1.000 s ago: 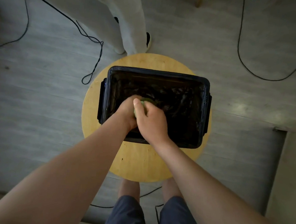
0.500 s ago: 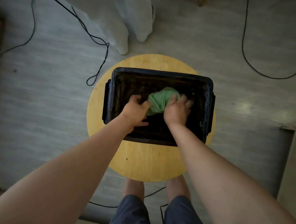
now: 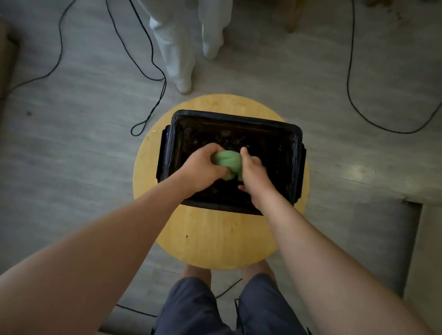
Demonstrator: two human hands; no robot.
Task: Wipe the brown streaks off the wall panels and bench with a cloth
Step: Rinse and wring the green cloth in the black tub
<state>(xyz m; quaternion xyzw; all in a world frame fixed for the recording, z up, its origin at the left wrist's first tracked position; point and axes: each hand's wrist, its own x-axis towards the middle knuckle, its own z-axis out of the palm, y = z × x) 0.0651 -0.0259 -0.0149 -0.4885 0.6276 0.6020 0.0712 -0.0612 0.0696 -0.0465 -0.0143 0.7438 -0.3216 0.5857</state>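
A: Hands, quick?
B: Your left hand [image 3: 202,163] and right hand [image 3: 253,173] both curl round the green cloth [image 3: 228,161], which is bunched between them inside the black tub [image 3: 236,116].
A: Edges?
B: The tub's right rim sits near the round worktop [image 3: 218,239] edge, with bare wood on your side. What's in the tub is too dark to tell, maybe liquid.
A: Room?
B: Cables [image 3: 165,86] loop across the floor on both sides. White-trousered legs [image 3: 180,48] stand just beyond.

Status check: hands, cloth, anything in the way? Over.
Left hand, right hand: both grip the green cloth. Cloth bunched over black tub. Cables on floor, none near hands.
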